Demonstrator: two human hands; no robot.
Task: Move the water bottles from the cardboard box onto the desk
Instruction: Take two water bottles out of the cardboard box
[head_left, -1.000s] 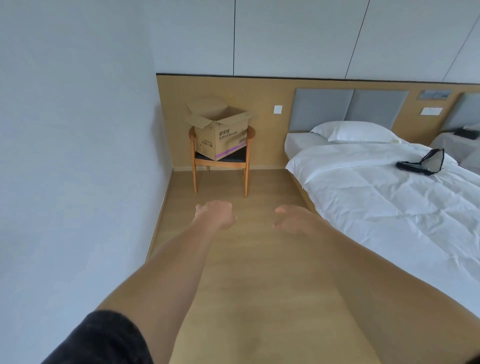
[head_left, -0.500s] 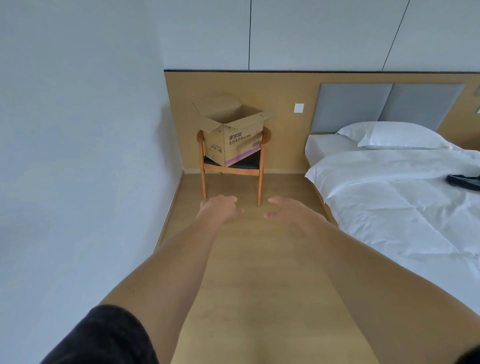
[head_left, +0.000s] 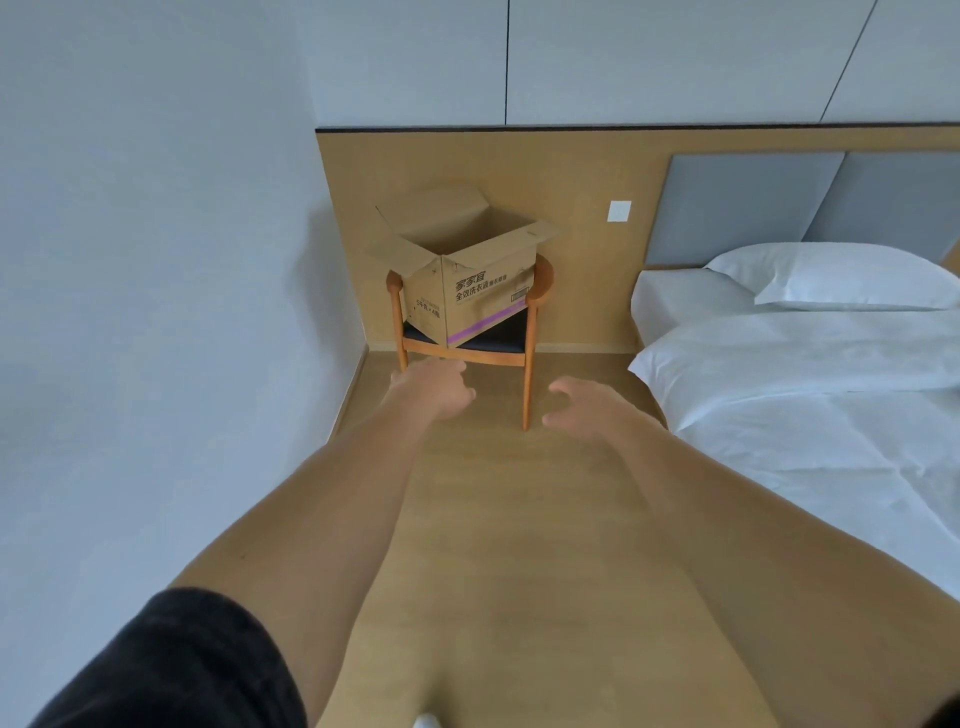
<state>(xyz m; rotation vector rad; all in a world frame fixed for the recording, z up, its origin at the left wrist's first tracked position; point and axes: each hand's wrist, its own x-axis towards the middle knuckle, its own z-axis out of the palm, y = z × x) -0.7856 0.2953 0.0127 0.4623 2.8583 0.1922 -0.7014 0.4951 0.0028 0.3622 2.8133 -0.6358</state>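
A bed with a pillow lies at right. In the corner a chair carries the box, flaps open; its contents are hidden, no bottles visible. Left hand and right hand reach toward it, fingers loosely curled, holding nothing.

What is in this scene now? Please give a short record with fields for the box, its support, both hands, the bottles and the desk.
box: cardboard box, flaps open, tilted on the seat
support: wooden chair against the wall panel
left hand: held out toward the chair, holds nothing
right hand: held out, fingers relaxed, holds nothing
bottles: none visible; inside of box mostly hidden
desk: not in view
nearby: bed with white pillow on the right
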